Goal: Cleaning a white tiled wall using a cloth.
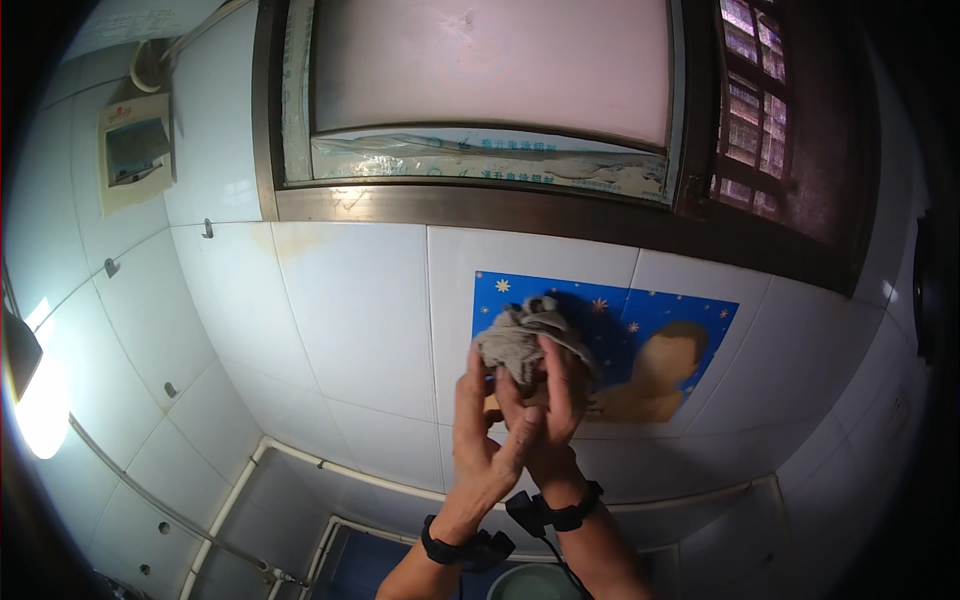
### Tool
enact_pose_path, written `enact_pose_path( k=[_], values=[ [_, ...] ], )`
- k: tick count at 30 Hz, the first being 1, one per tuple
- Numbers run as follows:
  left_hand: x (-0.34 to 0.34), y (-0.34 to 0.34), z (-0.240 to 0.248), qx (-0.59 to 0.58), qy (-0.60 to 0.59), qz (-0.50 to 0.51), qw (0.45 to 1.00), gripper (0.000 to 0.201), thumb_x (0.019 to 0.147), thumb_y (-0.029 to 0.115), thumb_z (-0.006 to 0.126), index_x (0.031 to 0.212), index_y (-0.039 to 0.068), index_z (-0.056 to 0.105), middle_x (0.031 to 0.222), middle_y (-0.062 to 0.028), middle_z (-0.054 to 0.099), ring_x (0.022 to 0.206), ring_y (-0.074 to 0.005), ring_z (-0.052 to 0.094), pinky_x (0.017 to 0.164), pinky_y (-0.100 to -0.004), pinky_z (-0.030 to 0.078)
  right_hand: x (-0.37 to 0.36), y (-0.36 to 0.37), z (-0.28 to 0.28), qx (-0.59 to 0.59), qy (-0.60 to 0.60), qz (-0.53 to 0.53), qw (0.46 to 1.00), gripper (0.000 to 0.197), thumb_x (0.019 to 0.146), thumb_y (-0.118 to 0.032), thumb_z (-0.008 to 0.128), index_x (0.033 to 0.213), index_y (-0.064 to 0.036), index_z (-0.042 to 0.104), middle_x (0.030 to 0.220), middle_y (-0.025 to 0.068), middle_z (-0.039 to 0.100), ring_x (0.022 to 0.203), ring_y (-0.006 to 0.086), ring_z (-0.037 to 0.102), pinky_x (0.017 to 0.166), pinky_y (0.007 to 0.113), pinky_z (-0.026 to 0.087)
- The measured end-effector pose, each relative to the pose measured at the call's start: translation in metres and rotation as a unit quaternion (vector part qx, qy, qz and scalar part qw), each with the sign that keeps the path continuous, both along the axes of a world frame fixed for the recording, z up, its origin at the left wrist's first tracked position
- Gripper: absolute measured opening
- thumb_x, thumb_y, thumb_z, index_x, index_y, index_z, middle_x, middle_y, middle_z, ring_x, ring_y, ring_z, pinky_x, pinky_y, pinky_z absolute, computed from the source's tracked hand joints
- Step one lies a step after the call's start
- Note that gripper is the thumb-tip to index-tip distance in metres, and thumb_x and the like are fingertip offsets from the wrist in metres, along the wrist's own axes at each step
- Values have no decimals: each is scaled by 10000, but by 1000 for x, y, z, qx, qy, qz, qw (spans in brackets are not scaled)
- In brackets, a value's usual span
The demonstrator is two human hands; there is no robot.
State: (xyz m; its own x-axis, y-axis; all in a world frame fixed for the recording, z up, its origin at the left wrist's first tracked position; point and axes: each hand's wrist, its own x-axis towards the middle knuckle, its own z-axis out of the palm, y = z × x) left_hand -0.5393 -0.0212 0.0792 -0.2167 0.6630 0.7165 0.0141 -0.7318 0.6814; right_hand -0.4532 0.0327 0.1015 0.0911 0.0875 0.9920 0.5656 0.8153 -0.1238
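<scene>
A crumpled grey-brown cloth [515, 345] is bunched between my two hands, in front of a tiled wall. My left hand [478, 425] is closed round its lower left side, thumb toward the right. On the other side, my right hand [556, 405] has its fingers curled on the cloth; part of this hand is hidden behind the left. Behind the cloth, a blue poster [610, 330] with small pale flower shapes and a tan figure is stuck to the tiles. Whether the cloth touches the poster cannot be made out. Each wrist wears a black band.
Above the poster runs a metal-framed window [500, 208], with a barred pane at right. Small hooks [208, 229] and a box-like holder [137, 150] are on the left wall. White pipes [375, 480] run low along the walls. A pale green basin [530, 582] sits below my hands.
</scene>
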Motion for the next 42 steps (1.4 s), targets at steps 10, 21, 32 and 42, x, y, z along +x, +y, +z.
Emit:
enact_pose_path(
  k=[10, 21, 32, 42],
  values=[
    [-66, 11, 10, 59, -46, 226, 971, 860, 1084, 396, 588, 1706, 39, 113, 1647, -208, 298, 1524, -354, 348, 1229, -479, 333, -88, 16, 33, -7, -161, 133, 978, 591, 886, -181, 768, 1458, -123, 632, 1174, 139, 696, 986, 306, 715, 863, 453, 596],
    [-24, 37, 74, 99, -3, 238, 966, 678, 1104, 391, 525, 1626, -2, 346, 1346, -159, 495, 1244, -272, 511, 1069, -389, 414, -23, 19, 101, 8, -187, 155, 970, 649, 898, -141, 746, 1506, -93, 524, 1233, 209, 660, 1065, 356, 707, 840, 458, 605],
    [115, 17, 126, 124, 158, 188, 961, 639, 1014, 232, 663, 1543, -70, 470, 1434, -227, 480, 1341, -358, 523, 1100, -427, 449, 141, 14, 116, 43, -73, 142, 986, 627, 915, -119, 701, 1500, -33, 489, 1226, 287, 578, 1105, 482, 606, 899, 556, 523],
    [255, 24, 132, 200, 284, 44, 937, 723, 975, 309, 730, 1493, -121, 465, 1427, -379, 469, 1152, -519, 672, 914, -486, 618, 304, -6, 89, 34, 60, -54, 996, 514, 932, -178, 758, 1411, -63, 610, 1294, 186, 650, 1162, 348, 671, 956, 447, 566]
  ],
)
